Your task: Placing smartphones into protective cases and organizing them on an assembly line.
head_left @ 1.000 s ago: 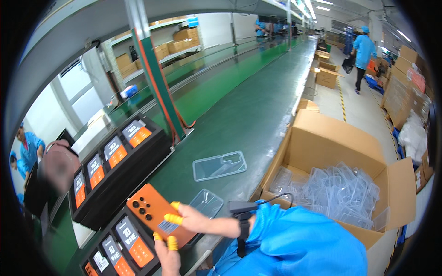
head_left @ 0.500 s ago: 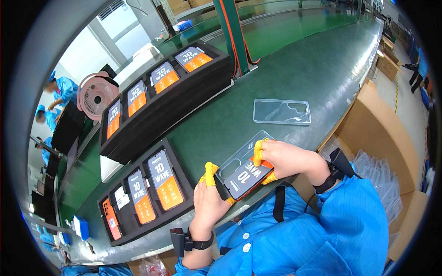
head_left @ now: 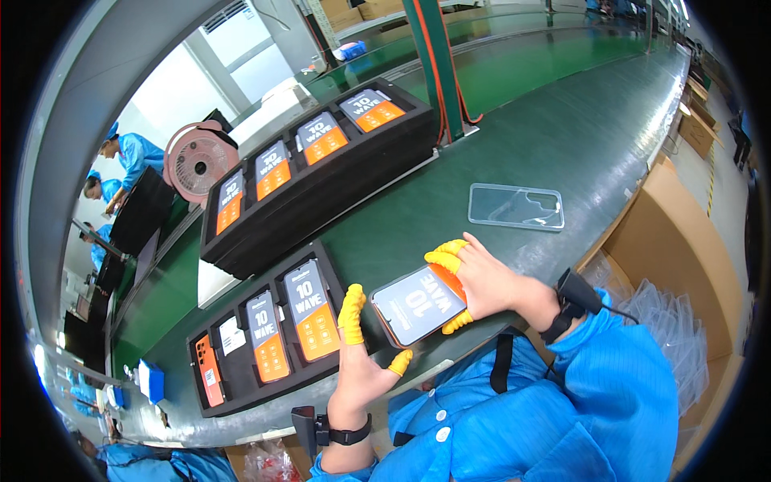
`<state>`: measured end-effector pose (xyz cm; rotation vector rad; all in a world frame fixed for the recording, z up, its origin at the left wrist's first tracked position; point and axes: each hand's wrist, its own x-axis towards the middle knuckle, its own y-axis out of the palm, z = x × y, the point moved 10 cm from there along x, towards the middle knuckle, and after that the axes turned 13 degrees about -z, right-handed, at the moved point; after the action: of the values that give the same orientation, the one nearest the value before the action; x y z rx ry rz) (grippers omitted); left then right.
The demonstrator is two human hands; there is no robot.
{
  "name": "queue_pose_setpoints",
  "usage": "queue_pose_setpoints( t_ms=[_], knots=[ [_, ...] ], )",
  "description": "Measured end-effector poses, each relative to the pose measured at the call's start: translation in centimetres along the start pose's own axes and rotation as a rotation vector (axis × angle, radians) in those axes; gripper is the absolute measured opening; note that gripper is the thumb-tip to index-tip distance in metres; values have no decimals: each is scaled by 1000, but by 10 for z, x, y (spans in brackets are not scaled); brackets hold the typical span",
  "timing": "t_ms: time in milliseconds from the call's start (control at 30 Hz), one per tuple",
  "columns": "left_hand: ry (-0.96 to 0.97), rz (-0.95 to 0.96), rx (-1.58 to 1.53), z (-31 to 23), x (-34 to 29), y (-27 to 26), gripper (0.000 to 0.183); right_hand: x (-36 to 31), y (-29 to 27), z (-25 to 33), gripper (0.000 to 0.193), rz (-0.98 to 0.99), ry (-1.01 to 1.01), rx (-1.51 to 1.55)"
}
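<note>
A smartphone with a grey and orange screen film lies face up and tilted by the front edge of the workbench. My right hand, in yellow finger cots, grips its right end between fingers and thumb. By the phone's left end is my left hand, its index finger stretched up and thumb apart, holding nothing. The clear case that was beneath the phone is mostly hidden; whether the phone sits in it I cannot tell. Another clear phone case lies farther back on the green mat.
A black foam tray with phones and an orange phone stands at left. Behind it, stacked black trays hold several phones. A cardboard box of clear cases stands at right. A green post rises behind; co-workers are far left.
The phone has been brought over the clear case, which no longer sticks out behind it. My left hand has moved off the phone's corner and its fingers have spread. The view has shifted.
</note>
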<state>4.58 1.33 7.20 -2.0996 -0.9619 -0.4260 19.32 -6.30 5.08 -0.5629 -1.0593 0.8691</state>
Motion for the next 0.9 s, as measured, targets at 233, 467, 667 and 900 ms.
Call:
queue_pose_setpoints(
  t_ms=[233, 467, 667, 900],
  knots=[
    [-454, -125, -546, 27, -22, 16, 56, -6, -10, 22, 97, -417, -10, 7],
    [-379, -195, -268, 23, -17, -3, 31, -5, -15, 23, 107, -387, -68, 91],
    [-402, -212, -201, 26, -11, -8, 25, 29, -14, 9, 66, -176, 13, 39],
    [-245, -239, 40, 23, -1, -14, 27, 10, -32, 16, 55, -488, 34, 3]
  ],
)
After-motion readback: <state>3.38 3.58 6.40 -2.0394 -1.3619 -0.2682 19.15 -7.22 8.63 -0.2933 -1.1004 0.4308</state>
